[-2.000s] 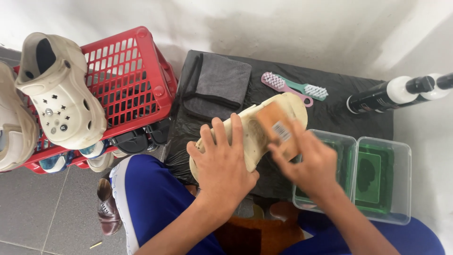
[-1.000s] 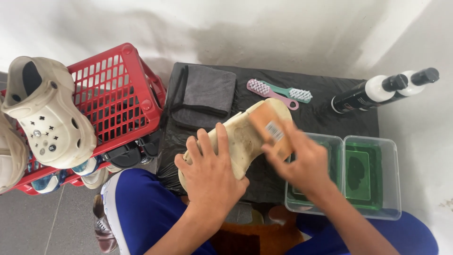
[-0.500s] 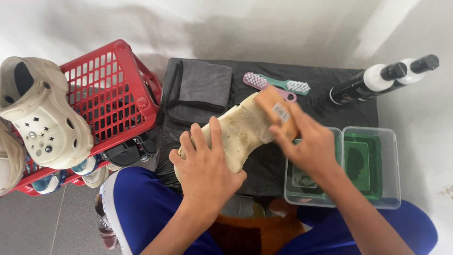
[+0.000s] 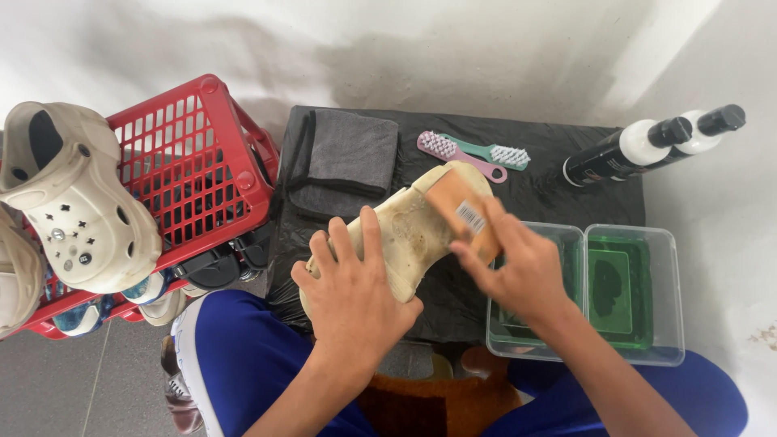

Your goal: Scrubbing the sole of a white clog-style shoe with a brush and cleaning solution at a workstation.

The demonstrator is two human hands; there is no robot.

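Grip, left hand: fingers spread wide and wrapped over the heel end of a dirty cream clog, clamping it sole-up over the black surface, presumably to keep it from sliding. Grip, right hand: closed on an orange block-shaped scrubber, its flat face pressed against the sole near the toe. The clog lies tilted, toe pointing away from the person, between the knees and the far wall.

Just right of the right hand: two clear tubs, side by side and touching, one holding green liquid, within easy reach for dipping. Behind the clog: a folded grey cloth and two small brushes, pink and teal. Far right: two bottles lying on their sides. Left: a red basket with another cream clog resting against it.
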